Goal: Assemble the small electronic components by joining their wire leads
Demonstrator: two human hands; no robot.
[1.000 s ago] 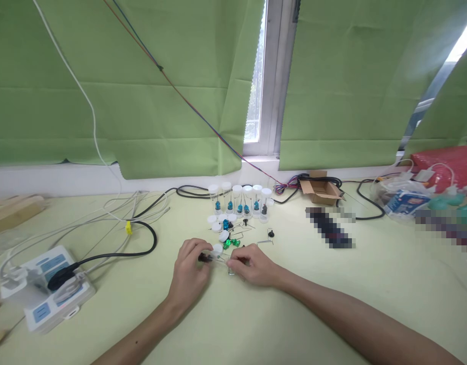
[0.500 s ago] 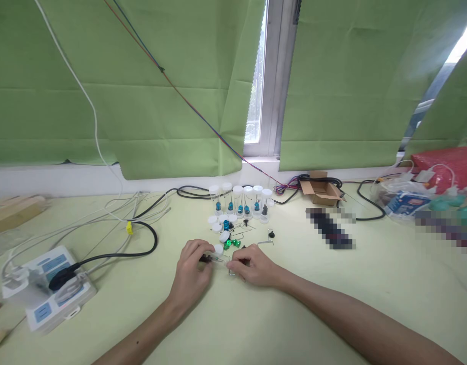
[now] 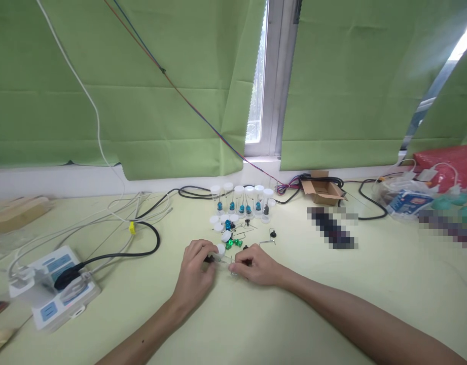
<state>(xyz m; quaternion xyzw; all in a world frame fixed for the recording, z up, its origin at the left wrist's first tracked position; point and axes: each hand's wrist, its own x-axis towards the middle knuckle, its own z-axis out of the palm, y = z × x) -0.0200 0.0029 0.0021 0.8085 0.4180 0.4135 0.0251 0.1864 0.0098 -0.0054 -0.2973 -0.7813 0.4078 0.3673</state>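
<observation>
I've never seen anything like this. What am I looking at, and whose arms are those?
There's no machine here: these are a person's bare arms, seen by a camera worn on their head, looking forward and down. The left hand holds a small clear tube lying sideways. The right hand is at its other end, beside a thin metal piece; whether it's pinched is too small to tell. Beyond them on the table are loose white caps, green pieces and a row of capped tubes. Farther right sits an open cardboard box.

Left hand (image 3: 197,264), right hand (image 3: 256,264), tube (image 3: 221,259) (clear)
</observation>
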